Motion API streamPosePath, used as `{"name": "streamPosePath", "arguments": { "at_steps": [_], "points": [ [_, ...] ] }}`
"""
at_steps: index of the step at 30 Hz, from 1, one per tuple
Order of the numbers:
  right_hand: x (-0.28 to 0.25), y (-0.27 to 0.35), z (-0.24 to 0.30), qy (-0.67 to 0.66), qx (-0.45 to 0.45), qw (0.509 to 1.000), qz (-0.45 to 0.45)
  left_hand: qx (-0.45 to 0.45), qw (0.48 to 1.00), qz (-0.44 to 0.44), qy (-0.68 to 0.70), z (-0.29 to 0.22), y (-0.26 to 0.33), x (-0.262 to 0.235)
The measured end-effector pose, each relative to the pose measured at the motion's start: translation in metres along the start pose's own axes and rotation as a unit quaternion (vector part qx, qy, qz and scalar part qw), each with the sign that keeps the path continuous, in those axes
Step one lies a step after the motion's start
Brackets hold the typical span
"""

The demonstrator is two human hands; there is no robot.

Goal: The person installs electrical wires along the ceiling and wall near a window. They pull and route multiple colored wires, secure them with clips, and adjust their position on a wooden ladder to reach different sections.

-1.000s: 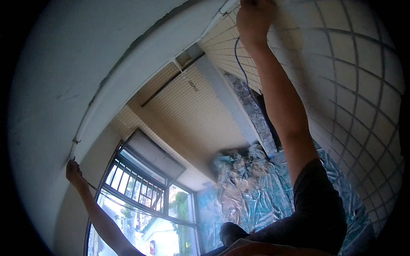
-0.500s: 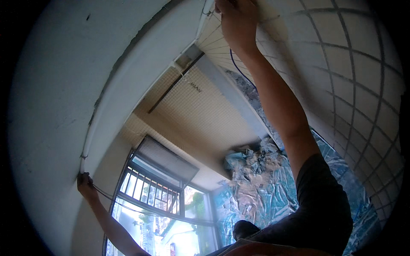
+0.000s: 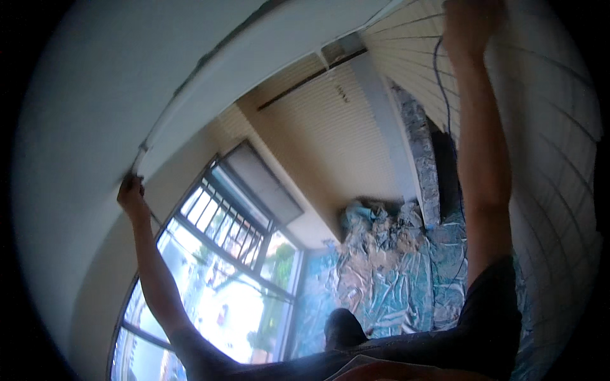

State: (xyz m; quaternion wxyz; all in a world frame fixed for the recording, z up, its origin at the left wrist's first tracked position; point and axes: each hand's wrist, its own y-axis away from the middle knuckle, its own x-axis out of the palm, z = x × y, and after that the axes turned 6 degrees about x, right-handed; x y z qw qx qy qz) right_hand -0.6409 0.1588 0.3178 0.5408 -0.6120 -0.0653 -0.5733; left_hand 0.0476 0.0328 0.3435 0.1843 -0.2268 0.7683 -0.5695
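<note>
Both my arms reach up toward the ceiling. The fingers of my left hand (image 3: 131, 192) are pinched at the lower left end of a thin white conduit pipe (image 3: 142, 153). A thin dark cable (image 3: 154, 218) trails from that hand past the window. At the top right, beside the tiled wall, my right hand (image 3: 473, 28) is closed and blurred, partly cut off by the picture's edge. A dark blue cable (image 3: 446, 95) hangs down from it along my forearm. The fingertips of my right hand are hidden.
A barred window (image 3: 222, 216) with an opened pane (image 3: 264, 181) lies at the left. Crumpled blue-green sheeting (image 3: 387, 298) covers the floor, with a heap of rubble (image 3: 381, 238) on it. A rough broken wall edge (image 3: 419, 140) stands near my right arm.
My right hand has moved right, away from the conduit, with the dark blue cable. My left hand has risen along the wall, and the view has turned and shifted.
</note>
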Motion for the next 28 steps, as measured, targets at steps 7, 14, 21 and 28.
{"name": "streamPosePath", "arguments": {
  "at_steps": [7,14,21,28],
  "points": [
    [-0.04,-0.034,-0.071,0.313,-0.208,0.927,-0.008,0.003,0.997,0.052,-0.049,-0.017,0.002,0.013],
    [-0.071,0.003,-0.03,0.392,-0.401,0.825,-0.072,0.214,0.955,0.033,-0.205,0.072,-0.028,-0.015],
    [-0.143,0.112,-0.005,0.399,-0.13,0.908,0.001,0.298,0.859,-0.01,-0.415,0.118,-0.034,-0.004],
    [-0.301,0.316,-0.019,0.529,0.158,0.824,0.128,0.401,0.845,-0.102,-0.339,0.142,-0.03,0.021]
  ]
}}
